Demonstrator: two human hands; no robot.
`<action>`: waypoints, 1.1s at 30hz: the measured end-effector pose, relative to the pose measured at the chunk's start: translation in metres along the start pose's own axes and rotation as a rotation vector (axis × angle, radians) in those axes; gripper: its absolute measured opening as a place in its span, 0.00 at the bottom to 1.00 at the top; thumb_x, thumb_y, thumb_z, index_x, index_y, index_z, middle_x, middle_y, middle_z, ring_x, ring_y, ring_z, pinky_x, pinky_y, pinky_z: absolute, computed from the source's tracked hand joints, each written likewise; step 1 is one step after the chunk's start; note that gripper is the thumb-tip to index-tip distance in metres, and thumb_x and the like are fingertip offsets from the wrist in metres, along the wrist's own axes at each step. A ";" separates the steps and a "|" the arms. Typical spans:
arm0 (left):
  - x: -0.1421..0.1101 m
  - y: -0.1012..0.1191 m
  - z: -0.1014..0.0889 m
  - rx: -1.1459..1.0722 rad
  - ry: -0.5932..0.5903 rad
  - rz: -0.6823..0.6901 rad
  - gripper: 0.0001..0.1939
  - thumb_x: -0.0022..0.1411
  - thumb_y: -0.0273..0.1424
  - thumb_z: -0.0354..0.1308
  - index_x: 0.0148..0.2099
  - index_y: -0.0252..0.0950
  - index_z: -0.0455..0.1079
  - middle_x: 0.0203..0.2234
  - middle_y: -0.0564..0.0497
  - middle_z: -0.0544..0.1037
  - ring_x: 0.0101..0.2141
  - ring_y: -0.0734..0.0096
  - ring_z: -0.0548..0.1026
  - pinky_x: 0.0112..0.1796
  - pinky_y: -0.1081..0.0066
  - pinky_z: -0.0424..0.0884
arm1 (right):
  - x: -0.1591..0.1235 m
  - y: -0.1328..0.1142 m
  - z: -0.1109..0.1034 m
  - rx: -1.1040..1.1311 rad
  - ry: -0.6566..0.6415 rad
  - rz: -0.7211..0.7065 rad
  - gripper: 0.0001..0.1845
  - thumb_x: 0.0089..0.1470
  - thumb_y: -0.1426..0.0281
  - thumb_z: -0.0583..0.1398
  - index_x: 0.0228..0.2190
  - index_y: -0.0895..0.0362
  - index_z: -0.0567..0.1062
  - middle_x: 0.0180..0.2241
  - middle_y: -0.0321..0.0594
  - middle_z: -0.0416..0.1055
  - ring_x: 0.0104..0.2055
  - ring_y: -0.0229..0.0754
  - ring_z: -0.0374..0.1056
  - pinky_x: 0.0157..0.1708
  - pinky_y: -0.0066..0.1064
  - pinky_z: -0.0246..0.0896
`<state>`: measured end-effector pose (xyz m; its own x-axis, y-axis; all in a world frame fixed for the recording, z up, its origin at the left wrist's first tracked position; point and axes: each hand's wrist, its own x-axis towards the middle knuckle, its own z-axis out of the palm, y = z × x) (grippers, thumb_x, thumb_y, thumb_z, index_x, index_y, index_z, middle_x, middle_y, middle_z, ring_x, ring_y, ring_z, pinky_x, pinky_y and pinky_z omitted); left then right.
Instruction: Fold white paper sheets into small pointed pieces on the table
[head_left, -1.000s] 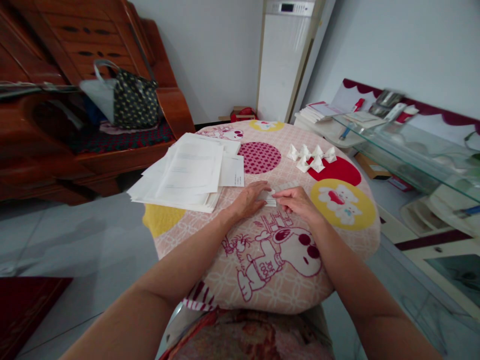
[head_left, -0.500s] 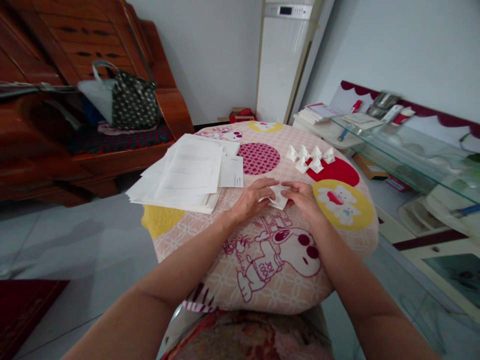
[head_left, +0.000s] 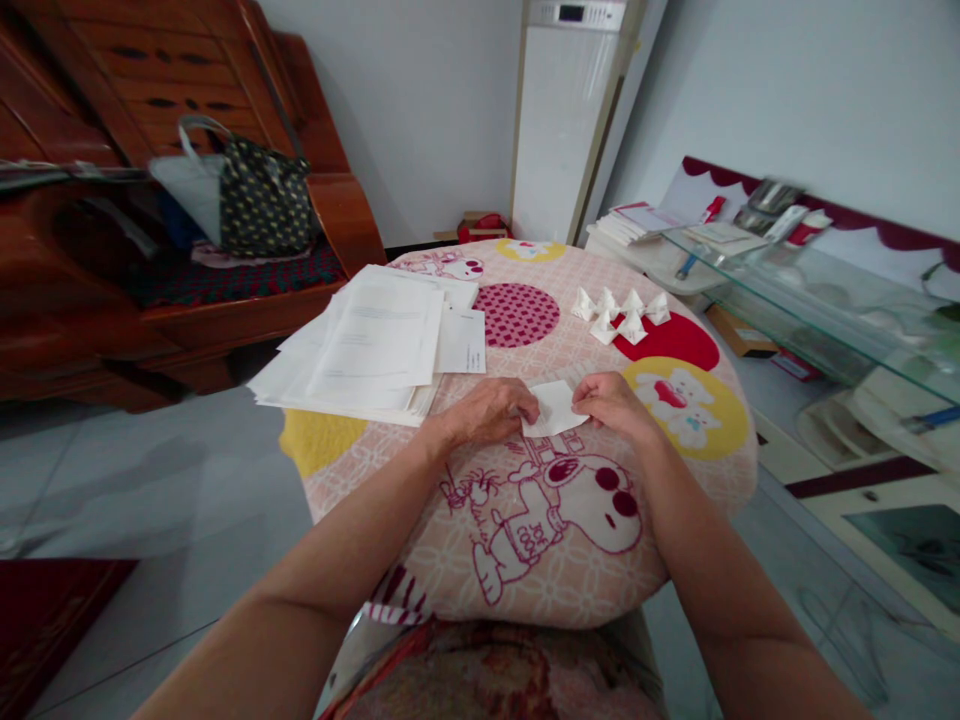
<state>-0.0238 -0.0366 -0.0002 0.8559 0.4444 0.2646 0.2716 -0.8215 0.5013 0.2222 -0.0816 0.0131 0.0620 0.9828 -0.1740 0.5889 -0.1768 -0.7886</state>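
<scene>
A small folded piece of white paper (head_left: 556, 408) is held between both hands just above the round table's pink cartoon-print cloth (head_left: 525, 540). My left hand (head_left: 491, 411) pinches its left edge with curled fingers. My right hand (head_left: 615, 401) pinches its right edge. Several small folded white paper shapes (head_left: 621, 313) sit in a cluster on the far right of the table. A spread stack of white paper sheets (head_left: 367, 345) lies on the table's far left, beyond my left hand.
A dark wooden bench (head_left: 150, 270) with a dotted handbag (head_left: 262, 200) stands at the left. A tall white appliance (head_left: 562, 120) is against the back wall. A glass-topped low cabinet (head_left: 825, 300) with books and cups runs along the right.
The paper, pressed flat on the cloth a second ago, is now lifted and held between both hands. Both hands drew slightly toward me.
</scene>
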 end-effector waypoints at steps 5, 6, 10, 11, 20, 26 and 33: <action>0.000 -0.001 -0.004 0.055 -0.053 0.003 0.12 0.56 0.19 0.56 0.35 0.37 0.78 0.36 0.50 0.83 0.39 0.67 0.79 0.44 0.68 0.73 | -0.004 -0.009 -0.002 -0.284 0.043 -0.130 0.07 0.41 0.80 0.63 0.19 0.58 0.77 0.17 0.34 0.70 0.22 0.35 0.64 0.23 0.25 0.53; -0.001 -0.002 -0.005 0.059 -0.060 -0.005 0.12 0.55 0.19 0.56 0.34 0.38 0.78 0.36 0.50 0.83 0.39 0.68 0.79 0.45 0.69 0.73 | -0.005 -0.010 0.000 -0.305 0.050 -0.172 0.06 0.42 0.80 0.64 0.20 0.58 0.78 0.18 0.35 0.72 0.23 0.36 0.65 0.24 0.26 0.53; -0.005 -0.005 -0.011 0.069 -0.044 -0.108 0.14 0.53 0.18 0.55 0.35 0.37 0.78 0.37 0.50 0.83 0.41 0.67 0.79 0.45 0.69 0.73 | -0.009 -0.017 0.011 -0.294 -0.069 -0.318 0.06 0.47 0.77 0.64 0.26 0.56 0.82 0.24 0.36 0.76 0.28 0.38 0.69 0.28 0.26 0.56; -0.006 -0.006 -0.013 0.069 -0.039 -0.131 0.14 0.53 0.18 0.55 0.35 0.37 0.79 0.38 0.50 0.83 0.41 0.66 0.79 0.45 0.68 0.73 | -0.011 -0.018 0.014 -0.309 -0.103 -0.333 0.06 0.48 0.77 0.64 0.27 0.56 0.82 0.24 0.36 0.76 0.28 0.38 0.69 0.29 0.27 0.56; -0.004 -0.001 -0.016 0.087 -0.102 -0.140 0.13 0.52 0.19 0.55 0.34 0.37 0.79 0.35 0.51 0.82 0.38 0.69 0.78 0.44 0.71 0.71 | -0.017 -0.031 0.032 -0.381 -0.054 -0.277 0.07 0.46 0.80 0.65 0.24 0.57 0.81 0.24 0.39 0.77 0.28 0.39 0.70 0.29 0.27 0.57; -0.005 -0.007 -0.016 0.021 -0.109 -0.133 0.12 0.53 0.20 0.57 0.34 0.38 0.79 0.34 0.53 0.83 0.36 0.70 0.78 0.41 0.72 0.70 | -0.019 -0.030 0.043 -0.118 -0.214 -0.035 0.08 0.44 0.81 0.63 0.21 0.57 0.74 0.13 0.31 0.67 0.15 0.34 0.62 0.18 0.24 0.53; -0.007 -0.013 -0.017 -0.095 -0.103 -0.128 0.10 0.55 0.21 0.58 0.35 0.37 0.79 0.37 0.52 0.83 0.37 0.70 0.79 0.42 0.71 0.71 | -0.020 -0.032 0.045 -0.053 -0.284 0.089 0.10 0.45 0.82 0.61 0.20 0.57 0.70 0.11 0.31 0.67 0.10 0.32 0.59 0.13 0.23 0.49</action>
<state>-0.0413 -0.0227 0.0051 0.8590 0.4999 0.1106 0.3422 -0.7212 0.6023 0.1665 -0.0978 0.0153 -0.1081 0.9078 -0.4052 0.6332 -0.2513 -0.7321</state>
